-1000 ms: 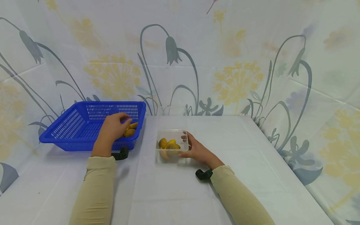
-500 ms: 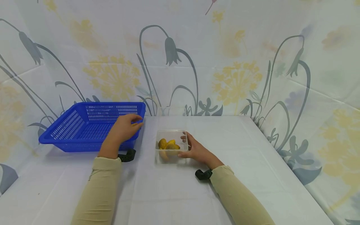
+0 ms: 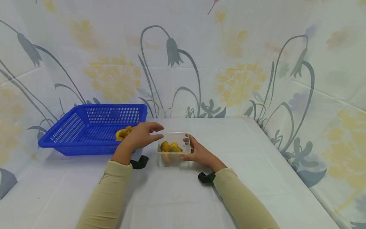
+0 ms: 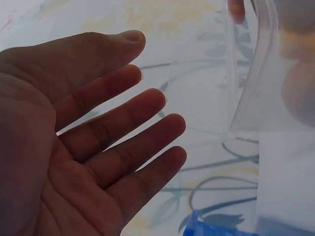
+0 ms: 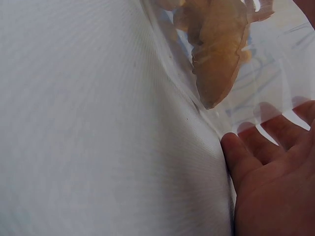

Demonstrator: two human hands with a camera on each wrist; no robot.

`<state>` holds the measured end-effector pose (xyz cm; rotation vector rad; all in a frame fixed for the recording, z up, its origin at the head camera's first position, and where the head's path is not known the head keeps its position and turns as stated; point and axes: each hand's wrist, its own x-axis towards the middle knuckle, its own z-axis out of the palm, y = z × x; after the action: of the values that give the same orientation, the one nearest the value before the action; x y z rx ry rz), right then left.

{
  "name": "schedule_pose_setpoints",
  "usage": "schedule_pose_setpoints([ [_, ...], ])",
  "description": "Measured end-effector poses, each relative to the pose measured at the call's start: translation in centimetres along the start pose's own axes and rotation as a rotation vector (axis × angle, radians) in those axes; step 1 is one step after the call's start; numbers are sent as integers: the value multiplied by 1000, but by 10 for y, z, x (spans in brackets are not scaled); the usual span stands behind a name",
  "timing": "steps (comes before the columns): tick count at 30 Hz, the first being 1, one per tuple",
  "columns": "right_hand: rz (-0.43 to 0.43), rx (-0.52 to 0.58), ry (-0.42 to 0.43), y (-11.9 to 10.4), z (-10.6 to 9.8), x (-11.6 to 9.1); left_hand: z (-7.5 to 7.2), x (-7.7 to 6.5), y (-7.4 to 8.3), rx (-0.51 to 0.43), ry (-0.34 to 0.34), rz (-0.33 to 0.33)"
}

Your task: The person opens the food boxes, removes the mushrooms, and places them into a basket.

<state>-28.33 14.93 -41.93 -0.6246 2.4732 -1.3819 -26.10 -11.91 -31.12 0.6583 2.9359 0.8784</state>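
Observation:
A clear plastic box (image 3: 183,153) stands on the white cloth, with several yellow-brown, fruit-like pieces (image 3: 171,147) inside. My right hand (image 3: 198,153) holds its right side, thumb at the front corner and fingers behind; the right wrist view shows those fingertips against the clear wall. My left hand (image 3: 142,136) hovers beside the box's left edge, thumb and fingers spread and nothing between them. In the left wrist view its palm and straight fingers face the box, a gap apart. Left of that hand, more yellow pieces (image 3: 122,133) lie in the blue basket (image 3: 83,144), partly hidden by the hand.
Behind the box a faint clear panel (image 3: 173,113), like a raised lid, stands upright. The basket has slotted walls and sits at the left. A flower-printed curtain (image 3: 240,47) closes off the back and sides of the white table (image 3: 243,143).
My left hand has moved right, out of the basket and over to the box, uncovering the yellow pieces in the basket. My right hand and the box have stayed put.

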Motion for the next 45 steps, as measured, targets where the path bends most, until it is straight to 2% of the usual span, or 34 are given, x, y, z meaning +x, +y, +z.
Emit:
schedule_pose_setpoints([
  [12, 5, -7, 5, 5, 2, -2, 26, 8, 14, -38, -141, 105],
  [20, 10, 13, 4, 4, 0, -2, 30, 25, 24, -18, -296, 139],
  [28, -9, 27, -6, 2, 0, -4, 32, 39, 29, 75, -431, 168],
  [36, -12, 54, -25, 4, 2, 1, 31, 42, 28, 85, -488, 84],
  [45, -15, 49, -29, 3, -1, -2, 39, 46, 28, 48, -514, 79],
])
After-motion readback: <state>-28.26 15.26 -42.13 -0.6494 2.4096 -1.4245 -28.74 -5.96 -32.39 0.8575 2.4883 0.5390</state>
